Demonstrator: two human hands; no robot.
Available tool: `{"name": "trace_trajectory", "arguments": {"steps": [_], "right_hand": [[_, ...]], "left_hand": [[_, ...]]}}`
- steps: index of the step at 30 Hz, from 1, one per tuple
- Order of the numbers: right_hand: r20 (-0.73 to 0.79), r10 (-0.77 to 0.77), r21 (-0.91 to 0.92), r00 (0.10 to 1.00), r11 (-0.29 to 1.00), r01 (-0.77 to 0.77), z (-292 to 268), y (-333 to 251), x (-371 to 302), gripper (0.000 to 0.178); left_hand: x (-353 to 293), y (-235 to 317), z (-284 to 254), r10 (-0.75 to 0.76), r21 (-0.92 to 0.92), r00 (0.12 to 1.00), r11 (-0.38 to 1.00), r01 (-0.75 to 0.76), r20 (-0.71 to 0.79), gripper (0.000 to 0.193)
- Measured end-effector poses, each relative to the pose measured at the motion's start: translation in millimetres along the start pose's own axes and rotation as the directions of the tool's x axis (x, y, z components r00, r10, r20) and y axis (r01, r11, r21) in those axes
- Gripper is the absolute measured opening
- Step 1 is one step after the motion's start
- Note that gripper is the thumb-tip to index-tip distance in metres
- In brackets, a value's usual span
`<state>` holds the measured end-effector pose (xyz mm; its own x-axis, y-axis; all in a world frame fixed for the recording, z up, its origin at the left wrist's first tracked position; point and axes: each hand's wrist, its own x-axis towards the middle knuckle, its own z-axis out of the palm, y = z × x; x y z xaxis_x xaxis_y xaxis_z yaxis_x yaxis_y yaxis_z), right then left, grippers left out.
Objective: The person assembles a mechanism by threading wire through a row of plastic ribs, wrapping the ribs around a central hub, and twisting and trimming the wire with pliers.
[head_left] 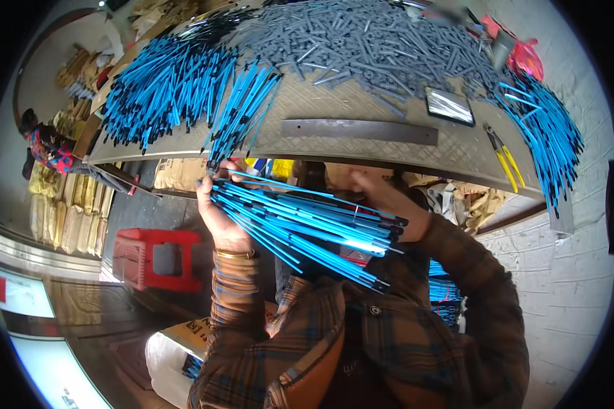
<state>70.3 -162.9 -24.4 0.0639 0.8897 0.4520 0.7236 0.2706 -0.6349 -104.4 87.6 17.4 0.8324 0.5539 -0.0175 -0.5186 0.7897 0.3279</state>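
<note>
Brown plaid jacket [402,341] before tan table [467,146]; left hand [218,218] curled round gathered slender blue rods [351,240]; right hand [396,204], grip unclear; blue-rod heap [164,85] atop table, ungathered.

A pink bag [527,60] sits right, a red seat [148,255] left.

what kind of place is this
Probably a small workshop or hand-assembly room: a worktable carries a big heap of grey pieces and a pile of blue rods, with yellow-handled pliers lying near its edge.
</note>
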Motion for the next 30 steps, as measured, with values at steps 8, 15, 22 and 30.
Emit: {"name": "trace_trajectory", "arguments": {"steps": [8,15,22,30], "right_hand": [[-0.192,-0.159,0.201,0.968,0.959,0.198,25.7,-42.9,34.7,0.054],[-0.015,-0.240,0.386,0.971,0.894,0.227,-8.0,-64.2,46.5,0.044],[0.290,-0.084,0.623,0.953,0.773,-0.122,-3.8,-53.3,40.2,0.038],[0.408,-0.168,0.662,0.897,0.731,-0.164,19.8,-54.4,32.9,0.043]], "left_hand": [[-29.6,-46.0,-58.6,-0.276,0.015,0.958,0.960,0.278,-0.077,0.037],[-58.4,-77.5,-72.5,-0.131,0.185,0.929,0.961,0.204,-0.346,0.043],[-59.7,-31.8,15.4,-0.184,0.670,0.983,0.729,0.143,-0.010,0.026],[-60.7,-13.6,45.9,-0.788,0.881,0.615,0.258,0.396,-0.046,0.019]]}}
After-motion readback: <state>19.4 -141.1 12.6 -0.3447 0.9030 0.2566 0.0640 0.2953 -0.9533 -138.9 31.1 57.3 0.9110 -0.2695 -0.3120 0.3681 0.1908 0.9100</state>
